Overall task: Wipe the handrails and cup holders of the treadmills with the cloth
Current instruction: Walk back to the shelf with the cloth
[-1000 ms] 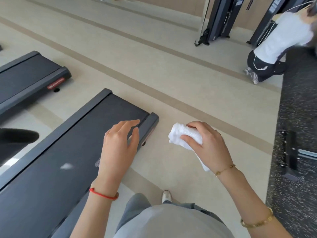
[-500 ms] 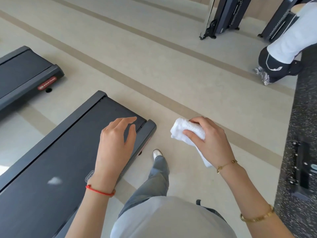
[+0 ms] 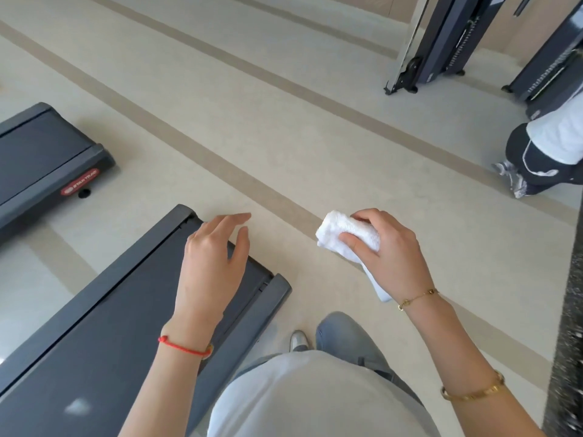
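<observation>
A folded white cloth (image 3: 347, 236) is gripped in my right hand (image 3: 389, 250), held in the air above the beige floor. My left hand (image 3: 211, 263) hovers with relaxed fingers over the rear end of a dark grey treadmill deck (image 3: 104, 335) and holds nothing. A second treadmill deck (image 3: 38, 159) with a red label lies further left. Only the belts and rear ends of the treadmills show; no handrails or cup holders are in view.
Beige floor with tan stripes (image 3: 284, 146) spreads ahead. Dark weight machines (image 3: 441, 42) stand at the far right. A crouching person (image 3: 549, 152) in a white top is at the right edge. Black speckled matting (image 3: 568, 310) runs along the right. My grey-trousered leg and shoe (image 3: 298, 340) are below.
I have stepped forward past the treadmill's rear end; the decks slid down and back in view. Both hands keep their pose, the cloth still in my right hand.
</observation>
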`<state>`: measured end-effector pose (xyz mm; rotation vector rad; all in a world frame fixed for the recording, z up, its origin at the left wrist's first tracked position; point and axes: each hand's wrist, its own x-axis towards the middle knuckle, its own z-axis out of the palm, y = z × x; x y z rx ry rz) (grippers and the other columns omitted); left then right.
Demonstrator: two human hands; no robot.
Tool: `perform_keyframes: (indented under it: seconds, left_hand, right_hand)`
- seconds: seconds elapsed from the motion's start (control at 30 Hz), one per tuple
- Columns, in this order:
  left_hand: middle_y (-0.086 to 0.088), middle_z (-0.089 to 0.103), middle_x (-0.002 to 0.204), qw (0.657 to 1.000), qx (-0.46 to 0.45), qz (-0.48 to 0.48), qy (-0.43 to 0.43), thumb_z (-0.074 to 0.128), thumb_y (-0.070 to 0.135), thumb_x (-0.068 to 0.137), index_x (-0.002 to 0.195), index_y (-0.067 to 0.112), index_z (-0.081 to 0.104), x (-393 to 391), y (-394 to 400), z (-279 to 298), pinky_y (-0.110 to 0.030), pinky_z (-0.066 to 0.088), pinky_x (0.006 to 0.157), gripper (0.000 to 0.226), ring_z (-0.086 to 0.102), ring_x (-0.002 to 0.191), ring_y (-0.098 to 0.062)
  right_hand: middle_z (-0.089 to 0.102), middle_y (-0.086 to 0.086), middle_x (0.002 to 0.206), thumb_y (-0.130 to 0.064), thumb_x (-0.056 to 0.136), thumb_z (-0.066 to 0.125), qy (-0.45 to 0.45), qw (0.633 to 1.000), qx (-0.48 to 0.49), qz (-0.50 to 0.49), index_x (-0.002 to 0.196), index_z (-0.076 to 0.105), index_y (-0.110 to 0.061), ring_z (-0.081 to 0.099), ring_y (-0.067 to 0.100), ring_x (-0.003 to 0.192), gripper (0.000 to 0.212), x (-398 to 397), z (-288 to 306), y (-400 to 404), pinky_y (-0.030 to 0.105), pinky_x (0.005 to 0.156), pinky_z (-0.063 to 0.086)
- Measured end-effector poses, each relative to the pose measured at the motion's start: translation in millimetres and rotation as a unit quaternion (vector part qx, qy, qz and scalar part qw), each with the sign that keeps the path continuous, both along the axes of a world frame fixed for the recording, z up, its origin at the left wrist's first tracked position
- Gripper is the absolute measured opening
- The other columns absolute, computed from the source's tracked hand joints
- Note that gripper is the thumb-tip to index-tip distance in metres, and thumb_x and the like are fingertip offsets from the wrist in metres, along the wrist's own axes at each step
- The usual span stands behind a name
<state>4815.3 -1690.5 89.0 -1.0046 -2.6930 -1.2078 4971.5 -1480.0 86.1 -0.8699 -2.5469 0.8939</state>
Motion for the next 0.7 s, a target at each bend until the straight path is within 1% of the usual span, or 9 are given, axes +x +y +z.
perform_keyframes:
  seconds: [0.07,0.17,0.27,0.33,0.4,0.47,0.53,0.63,0.7]
  left_hand:
    - [0.005,0.068,0.108,1.0,0.0,0.004,0.0,0.055,0.014,0.098,0.119,0.015,0.068,-27.9,21.0,0.5,-0.045,0.054,0.076,0.025,0.044,0.05,-0.001]
    - [0.004,0.068,0.111,1.0,-0.007,0.015,0.005,0.054,0.014,0.098,0.118,0.015,0.069,-71.9,56.8,-3.4,-0.04,0.052,0.075,0.025,0.043,0.051,-0.004]
    - [0.002,0.069,0.113,0.999,-0.013,0.029,0.007,0.054,0.012,0.098,0.119,0.013,0.069,-120.7,97.6,-12.5,-0.034,0.051,0.076,0.025,0.057,0.069,-0.023]
    - [0.002,0.069,0.112,0.999,-0.014,0.036,0.011,0.054,0.011,0.098,0.119,0.013,0.069,-154.6,128.1,-17.0,-0.036,0.052,0.077,0.026,0.06,0.075,-0.027]
    - [0.002,0.069,0.112,0.998,-0.013,0.054,0.015,0.055,0.011,0.097,0.118,0.014,0.069,-190.3,161.9,-19.3,-0.035,0.051,0.075,0.025,0.05,0.06,-0.023]
    - [0.002,0.069,0.112,0.997,-0.006,0.079,0.015,0.055,0.01,0.097,0.117,0.014,0.069,-227.6,196.8,-17.4,-0.033,0.051,0.075,0.025,0.041,0.056,-0.014]
    - [0.002,0.069,0.112,0.995,0.004,0.099,0.019,0.056,0.009,0.097,0.117,0.013,0.069,-263.6,230.3,-11.8,-0.031,0.051,0.078,0.025,0.045,0.061,-0.014]
    - [0.002,0.069,0.112,0.992,0.008,0.124,0.025,0.056,0.009,0.096,0.117,0.013,0.069,-316.8,273.2,-2.5,-0.03,0.051,0.081,0.025,0.045,0.059,-0.009]
    - [0.002,0.069,0.111,0.99,0.011,0.138,0.025,0.055,0.009,0.097,0.117,0.013,0.069,-351.5,294.2,1.1,-0.031,0.051,0.086,0.025,0.061,0.074,-0.013]
  right_hand:
    - [0.063,-0.009,0.098,-0.039,0.09,0.063,0.0,1.0,-0.007,0.006,0.104,0.059,-0.025,0.06,0.016,0.086,0.021,-30.1,-1.0,22.8,0.039,0.078,0.05]
    - [0.063,-0.009,0.099,-0.039,0.09,0.063,0.0,1.0,-0.01,0.02,0.104,0.059,-0.023,0.059,0.016,0.087,0.021,-78.4,-7.0,60.9,0.039,0.078,0.05]
    - [0.063,-0.007,0.099,-0.039,0.089,0.063,0.003,0.999,-0.012,0.035,0.104,0.06,-0.022,0.059,0.017,0.088,0.023,-132.5,-14.3,107.0,0.039,0.079,0.05]
    - [0.063,-0.007,0.1,-0.039,0.089,0.062,0.005,0.999,-0.011,0.045,0.105,0.059,-0.022,0.059,0.017,0.089,0.023,-171.8,-17.7,140.9,0.04,0.08,0.05]
    - [0.063,-0.009,0.1,-0.04,0.089,0.063,0.007,0.998,-0.012,0.058,0.105,0.059,-0.024,0.059,0.016,0.089,0.023,-213.4,-19.6,178.0,0.04,0.08,0.05]
    - [0.063,-0.01,0.1,-0.041,0.089,0.063,0.009,0.997,-0.01,0.076,0.104,0.059,-0.025,0.059,0.015,0.089,0.022,-258.6,-17.9,216.5,0.039,0.08,0.05]
    - [0.062,-0.011,0.099,-0.042,0.089,0.062,0.007,0.996,-0.007,0.093,0.105,0.059,-0.025,0.059,0.014,0.088,0.022,-303.9,-13.2,253.3,0.038,0.08,0.05]
    - [0.063,-0.01,0.098,-0.041,0.089,0.063,0.007,0.993,0.001,0.116,0.105,0.059,-0.026,0.06,0.015,0.086,0.022,-370.8,-3.8,302.8,0.038,0.079,0.05]
    - [0.063,-0.01,0.098,-0.041,0.089,0.063,0.009,0.991,0.006,0.131,0.104,0.059,-0.026,0.06,0.016,0.086,0.021,-413.9,0.8,330.1,0.039,0.078,0.05]
